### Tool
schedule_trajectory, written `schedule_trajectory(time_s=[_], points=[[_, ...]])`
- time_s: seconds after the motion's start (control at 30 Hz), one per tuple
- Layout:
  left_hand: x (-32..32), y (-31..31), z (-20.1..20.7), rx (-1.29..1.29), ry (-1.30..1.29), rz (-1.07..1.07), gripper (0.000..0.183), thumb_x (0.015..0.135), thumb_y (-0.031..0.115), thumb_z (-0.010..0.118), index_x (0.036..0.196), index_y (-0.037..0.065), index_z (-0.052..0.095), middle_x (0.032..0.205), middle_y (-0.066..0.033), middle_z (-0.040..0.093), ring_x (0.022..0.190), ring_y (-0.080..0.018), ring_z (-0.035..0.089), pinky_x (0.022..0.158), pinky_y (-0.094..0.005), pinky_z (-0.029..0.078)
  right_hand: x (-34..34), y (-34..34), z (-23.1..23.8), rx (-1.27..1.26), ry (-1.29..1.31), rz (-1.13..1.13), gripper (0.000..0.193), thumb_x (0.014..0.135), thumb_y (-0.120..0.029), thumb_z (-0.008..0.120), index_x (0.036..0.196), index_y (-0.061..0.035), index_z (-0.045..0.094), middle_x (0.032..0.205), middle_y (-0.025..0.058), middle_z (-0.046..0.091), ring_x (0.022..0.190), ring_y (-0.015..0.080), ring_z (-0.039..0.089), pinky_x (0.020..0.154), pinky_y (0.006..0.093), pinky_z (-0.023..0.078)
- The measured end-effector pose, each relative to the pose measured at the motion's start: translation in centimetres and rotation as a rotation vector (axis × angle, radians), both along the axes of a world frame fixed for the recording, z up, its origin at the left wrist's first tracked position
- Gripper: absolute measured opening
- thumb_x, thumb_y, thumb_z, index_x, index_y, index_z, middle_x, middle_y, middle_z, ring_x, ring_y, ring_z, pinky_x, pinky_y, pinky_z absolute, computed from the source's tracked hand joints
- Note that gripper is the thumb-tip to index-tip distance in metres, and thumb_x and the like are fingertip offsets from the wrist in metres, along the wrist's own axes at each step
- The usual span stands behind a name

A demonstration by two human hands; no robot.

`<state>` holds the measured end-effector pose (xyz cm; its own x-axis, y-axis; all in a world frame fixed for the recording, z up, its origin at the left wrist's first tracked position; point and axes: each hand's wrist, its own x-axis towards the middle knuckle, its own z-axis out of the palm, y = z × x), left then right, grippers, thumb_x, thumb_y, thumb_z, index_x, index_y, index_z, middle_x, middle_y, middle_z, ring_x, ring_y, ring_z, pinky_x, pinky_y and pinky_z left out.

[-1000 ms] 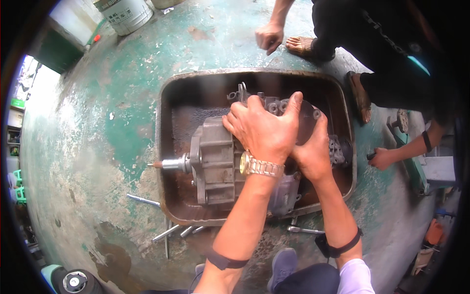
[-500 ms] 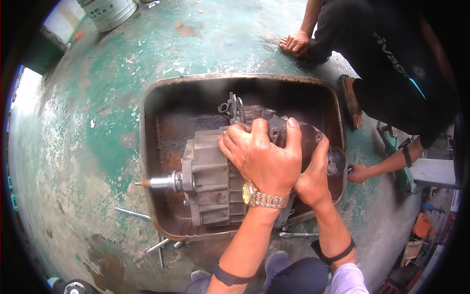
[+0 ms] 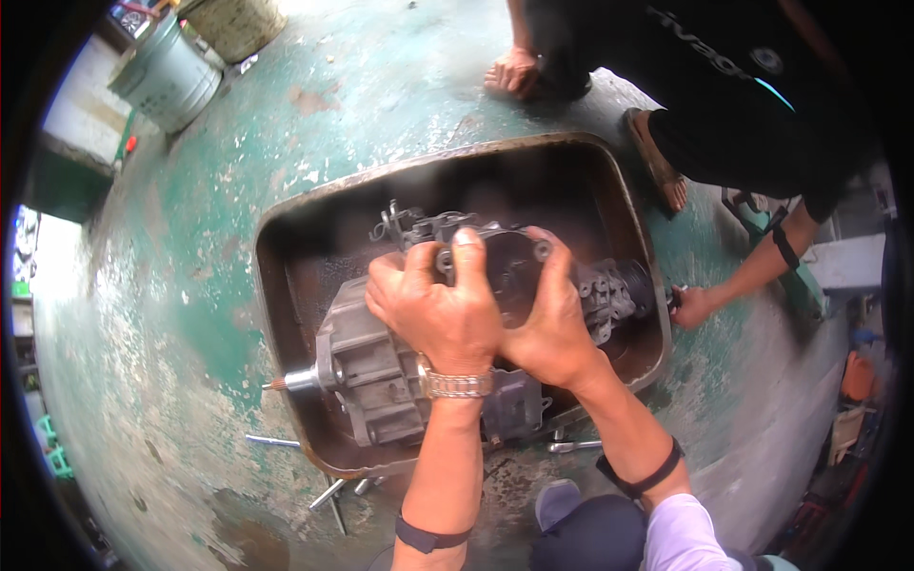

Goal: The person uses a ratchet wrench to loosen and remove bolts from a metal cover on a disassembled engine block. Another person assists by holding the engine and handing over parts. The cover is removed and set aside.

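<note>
A grey metal gearbox point(image 3: 371, 366) lies on its side in a dark, rimmed metal tray point(image 3: 269, 314), its splined shaft pointing left over the rim. Above its middle, both my hands grip a dark rounded housing part point(image 3: 511, 276) with bolt-hole lugs along its edge. My left hand point(image 3: 440, 309), with a metal watch at the wrist, curls over the part's left side, thumb up by a lug. On the right side, my right hand point(image 3: 550, 328) closes round it. My hands hide the part's lower side. A ribbed black cylinder point(image 3: 636, 285) shows at the gearbox's right end.
Another person's hand point(image 3: 693, 308) is at the tray's right edge; their other hand point(image 3: 512, 72) rests near their foot. Wrenches point(image 3: 576, 445) and metal bars point(image 3: 328, 493) lie on the worn green floor. A bucket point(image 3: 169, 81) stands far left.
My hands and the dark part have shifted left relative to the gearbox, uncovering its right end. The view has turned, so the tray looks tilted.
</note>
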<state>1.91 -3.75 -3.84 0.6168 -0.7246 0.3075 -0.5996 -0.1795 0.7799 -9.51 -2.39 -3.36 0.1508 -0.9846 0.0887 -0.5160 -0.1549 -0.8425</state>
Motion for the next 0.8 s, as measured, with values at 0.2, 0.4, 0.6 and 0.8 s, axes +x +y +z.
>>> schedule_trajectory(time_s=[0.2, 0.4, 0.6, 0.8], points=[[0.7, -0.2, -0.8, -0.051, 0.155, -0.053, 0.029, 0.083, 0.031, 0.075, 0.086, 0.002, 0.074, 0.094, -0.0172, 0.058, 0.089, -0.0348, 0.057, 0.084, -0.0461, 0.044, -6.1, -1.7, 0.6, 0.275, -0.863, 0.091, 0.073, 0.082, 0.002, 0.060, 0.150, -0.0023, 0.033, 0.142, 0.0169, 0.049, 0.131, 0.0248, 0.049, 0.111, 0.0369, 0.037], [1.7, -0.6, -2.1, -0.153, 0.286, -0.160, 0.033, 0.090, 0.028, 0.073, 0.099, -0.003, 0.069, 0.095, -0.0114, 0.063, 0.089, -0.0207, 0.061, 0.082, -0.0349, 0.049, -4.2, -2.5, -1.6, 0.140, -0.888, -0.007, 0.061, 0.083, 0.010, 0.049, 0.144, -0.0018, 0.046, 0.136, 0.0131, 0.056, 0.119, 0.0201, 0.057, 0.105, 0.0322, 0.044], [2.2, 1.4, -2.5, -0.280, 0.500, -0.245, 0.023, 0.096, 0.020, 0.068, 0.102, -0.003, 0.068, 0.096, -0.0068, 0.069, 0.086, -0.0132, 0.062, 0.079, -0.0281, 0.051, -5.1, -3.8, -2.3, 0.101, -0.793, 0.101, 0.039, 0.092, 0.007, 0.051, 0.129, -0.0001, 0.062, 0.124, 0.0085, 0.066, 0.115, 0.0141, 0.059, 0.099, 0.0259, 0.046], [3.2, 2.2, -1.7, -0.254, 0.651, -0.392, 0.019, 0.097, 0.009, 0.063, 0.112, -0.001, 0.069, 0.104, -0.0061, 0.071, 0.093, -0.0120, 0.064, 0.085, -0.0265, 0.052, -5.1, -4.8, -2.7, 0.254, -0.903, 0.324, 0.030, 0.099, -0.003, 0.056, 0.128, -0.0016, 0.063, 0.116, 0.0046, 0.069, 0.106, 0.0098, 0.062, 0.090, 0.0221, 0.050]])
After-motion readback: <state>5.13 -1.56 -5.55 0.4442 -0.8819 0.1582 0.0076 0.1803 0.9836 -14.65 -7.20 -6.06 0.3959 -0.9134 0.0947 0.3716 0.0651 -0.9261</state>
